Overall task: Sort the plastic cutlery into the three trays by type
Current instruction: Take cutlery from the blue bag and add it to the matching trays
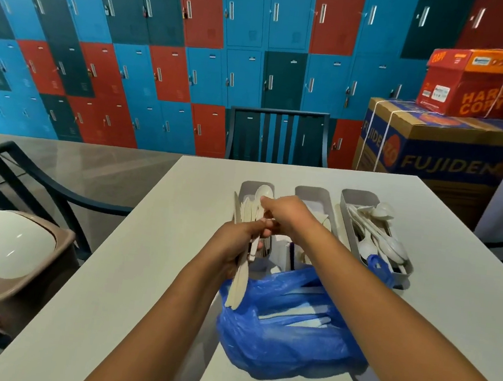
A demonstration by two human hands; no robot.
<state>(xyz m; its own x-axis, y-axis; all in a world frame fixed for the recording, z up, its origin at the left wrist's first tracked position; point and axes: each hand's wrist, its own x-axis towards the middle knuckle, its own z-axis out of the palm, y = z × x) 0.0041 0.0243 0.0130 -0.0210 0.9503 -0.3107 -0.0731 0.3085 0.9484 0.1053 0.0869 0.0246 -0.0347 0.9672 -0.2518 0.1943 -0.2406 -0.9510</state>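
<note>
Now left hand grips knife bundle, long axis toward body. Right hand pinches spoon over left tray; spoons tray lies far right, right hand nearer.

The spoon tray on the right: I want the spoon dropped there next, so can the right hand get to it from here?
Probably yes. The right hand pinches a spoon over the left tray; the spoon tray lies open-topped to its right, nothing between.
</note>
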